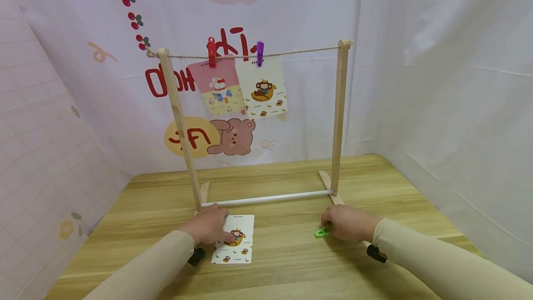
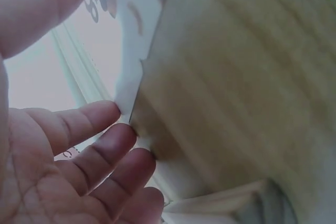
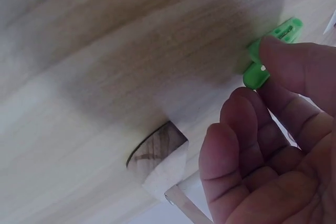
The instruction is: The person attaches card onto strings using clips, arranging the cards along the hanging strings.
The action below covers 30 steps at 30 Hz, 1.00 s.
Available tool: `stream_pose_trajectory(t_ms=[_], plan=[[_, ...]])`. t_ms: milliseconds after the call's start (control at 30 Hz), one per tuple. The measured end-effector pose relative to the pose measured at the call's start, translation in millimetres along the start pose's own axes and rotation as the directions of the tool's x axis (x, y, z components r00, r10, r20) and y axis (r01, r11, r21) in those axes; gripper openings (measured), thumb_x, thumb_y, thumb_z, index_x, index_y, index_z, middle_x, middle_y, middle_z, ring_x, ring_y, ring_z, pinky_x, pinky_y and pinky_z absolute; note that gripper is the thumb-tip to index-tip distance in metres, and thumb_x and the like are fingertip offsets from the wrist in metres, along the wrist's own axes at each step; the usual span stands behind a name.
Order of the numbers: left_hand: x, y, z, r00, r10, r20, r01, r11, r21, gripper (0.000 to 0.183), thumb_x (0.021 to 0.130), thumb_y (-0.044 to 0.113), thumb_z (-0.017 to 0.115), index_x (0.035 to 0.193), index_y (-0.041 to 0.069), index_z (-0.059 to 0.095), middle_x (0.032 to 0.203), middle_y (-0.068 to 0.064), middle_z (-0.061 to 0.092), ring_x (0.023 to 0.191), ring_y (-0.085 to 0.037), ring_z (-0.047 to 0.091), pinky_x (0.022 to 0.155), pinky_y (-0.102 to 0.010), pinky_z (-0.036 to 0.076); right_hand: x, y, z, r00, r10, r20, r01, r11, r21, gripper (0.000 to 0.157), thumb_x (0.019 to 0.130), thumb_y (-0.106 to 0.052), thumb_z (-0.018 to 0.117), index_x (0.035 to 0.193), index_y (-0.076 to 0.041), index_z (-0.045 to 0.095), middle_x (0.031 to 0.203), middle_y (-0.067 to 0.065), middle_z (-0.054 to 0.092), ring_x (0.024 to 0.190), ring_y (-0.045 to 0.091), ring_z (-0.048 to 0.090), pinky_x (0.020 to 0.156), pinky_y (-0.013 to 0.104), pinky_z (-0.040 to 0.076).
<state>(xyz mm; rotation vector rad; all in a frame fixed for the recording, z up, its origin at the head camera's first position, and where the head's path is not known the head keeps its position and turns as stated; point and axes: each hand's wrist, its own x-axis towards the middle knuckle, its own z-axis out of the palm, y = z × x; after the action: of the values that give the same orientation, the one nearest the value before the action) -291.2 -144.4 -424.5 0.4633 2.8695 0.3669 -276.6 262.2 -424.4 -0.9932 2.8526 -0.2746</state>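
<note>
My left hand (image 1: 209, 225) rests at the left edge of a white monkey card (image 1: 243, 240) lying on the table. Its thumb reaches over the printed face, and in the left wrist view the loosely extended fingers meet the edge of the card (image 2: 134, 35). My right hand (image 1: 349, 222) pinches a small green clothespin (image 3: 287, 29) between thumb and index finger, low over the table; the other fingers curl loosely below. In the head view only the tip of the green clothespin (image 1: 320, 233) shows past the fingers.
A wooden frame (image 1: 339, 119) stands behind my hands, with a twine line (image 1: 308, 52) and a white bottom rod (image 1: 270, 198). A red clothespin (image 1: 212, 52) holds a pink card (image 1: 214, 78); a purple clothespin (image 1: 260, 53) holds another monkey card (image 1: 272, 71). Printed cloth hangs behind.
</note>
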Motion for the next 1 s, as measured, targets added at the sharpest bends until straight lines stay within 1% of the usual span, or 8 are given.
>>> stream_pose_trajectory(t_ms=[133, 300, 367, 533, 700, 833, 900, 1000], plan=[[1.2, -1.4, -1.9, 1.000, -0.025, 0.002, 0.025, 0.999, -0.032, 0.072, 0.078, 0.045, 0.093, 0.129, 0.002, 0.065, 0.117, -0.010, 0.062, 0.109, -0.026, 0.061, 0.099, -0.051, 0.053, 1, 1, 0.6, 1.000, -0.003, -0.002, 0.003, 1.000, 0.010, 0.012, 0.089, -0.006, 0.079, 0.093, -0.017, 0.073, 0.091, -0.008, 0.064, 0.082, 0.004, 0.058, 0.074, 0.030, 0.055], [4.6, -3.3, -2.5, 0.999, -0.042, 0.008, 0.042, 0.998, -0.042, 0.068, 0.077, 0.046, 0.093, 0.122, 0.003, 0.066, 0.112, -0.010, 0.060, 0.098, -0.023, 0.058, 0.090, -0.046, 0.053, 0, 0, -0.8, 1.000, -0.013, -0.009, 0.014, 1.000, 0.024, 0.013, 0.089, -0.006, 0.079, 0.092, -0.017, 0.072, 0.091, -0.007, 0.064, 0.081, 0.003, 0.057, 0.073, 0.029, 0.054], [5.9, -4.5, -2.2, 0.999, -0.047, 0.005, 0.047, 0.998, -0.045, 0.065, 0.077, 0.045, 0.093, 0.119, 0.003, 0.066, 0.111, -0.010, 0.060, 0.095, -0.023, 0.056, 0.087, -0.044, 0.052, 0, -1, -0.8, 1.000, -0.008, -0.008, 0.009, 1.000, 0.030, 0.013, 0.089, -0.007, 0.079, 0.092, -0.017, 0.072, 0.091, -0.007, 0.064, 0.082, 0.003, 0.058, 0.074, 0.029, 0.054], [8.3, -6.8, -2.3, 0.998, -0.062, -0.006, 0.062, 0.997, -0.046, 0.060, 0.075, 0.041, 0.096, 0.110, 0.003, 0.066, 0.108, -0.011, 0.059, 0.093, -0.023, 0.055, 0.085, -0.041, 0.050, 1, -2, -0.3, 1.000, -0.004, -0.021, 0.004, 1.000, 0.028, 0.013, 0.089, -0.006, 0.077, 0.094, -0.017, 0.072, 0.094, -0.008, 0.066, 0.084, 0.003, 0.059, 0.076, 0.029, 0.055], [13.1, -8.4, -1.8, 0.998, -0.065, -0.003, 0.065, 0.995, -0.071, 0.063, 0.070, 0.041, 0.099, 0.106, 0.002, 0.065, 0.103, -0.011, 0.058, 0.089, -0.024, 0.054, 0.079, -0.039, 0.048, 1, -1, 1.0, 0.998, -0.027, -0.050, 0.029, 0.999, 0.033, 0.013, 0.089, -0.006, 0.078, 0.097, -0.015, 0.071, 0.095, -0.006, 0.069, 0.082, 0.003, 0.059, 0.073, 0.029, 0.055], [17.2, -10.7, -0.2, 0.998, -0.067, 0.008, 0.068, 0.995, -0.068, 0.060, 0.068, 0.043, 0.099, 0.098, 0.004, 0.065, 0.098, -0.009, 0.056, 0.084, -0.024, 0.052, 0.073, -0.035, 0.044, 2, -1, 2.5, 0.997, -0.009, -0.075, 0.015, 0.997, 0.071, 0.015, 0.090, -0.006, 0.076, 0.103, -0.011, 0.071, 0.099, -0.004, 0.071, 0.084, 0.004, 0.061, 0.073, 0.030, 0.056], [18.6, -12.0, 0.7, 0.998, -0.063, 0.010, 0.063, 0.996, -0.067, 0.059, 0.068, 0.045, 0.099, 0.096, 0.005, 0.065, 0.097, -0.009, 0.056, 0.084, -0.024, 0.052, 0.072, -0.035, 0.044, 3, -2, 3.0, 0.995, 0.001, -0.102, 0.009, 0.995, 0.100, 0.015, 0.090, -0.005, 0.075, 0.104, -0.010, 0.071, 0.099, -0.003, 0.071, 0.083, 0.005, 0.060, 0.072, 0.029, 0.055], [19.1, -13.8, 0.6, 0.998, -0.057, 0.005, 0.057, 0.995, -0.087, 0.061, 0.069, 0.046, 0.098, 0.097, 0.005, 0.064, 0.098, -0.008, 0.058, 0.086, -0.023, 0.052, 0.075, -0.036, 0.045, 4, -3, 2.7, 0.988, 0.002, -0.157, 0.021, 0.990, 0.142, 0.014, 0.092, -0.004, 0.074, 0.104, -0.010, 0.070, 0.096, -0.004, 0.069, 0.077, 0.003, 0.056, 0.067, 0.026, 0.051]])
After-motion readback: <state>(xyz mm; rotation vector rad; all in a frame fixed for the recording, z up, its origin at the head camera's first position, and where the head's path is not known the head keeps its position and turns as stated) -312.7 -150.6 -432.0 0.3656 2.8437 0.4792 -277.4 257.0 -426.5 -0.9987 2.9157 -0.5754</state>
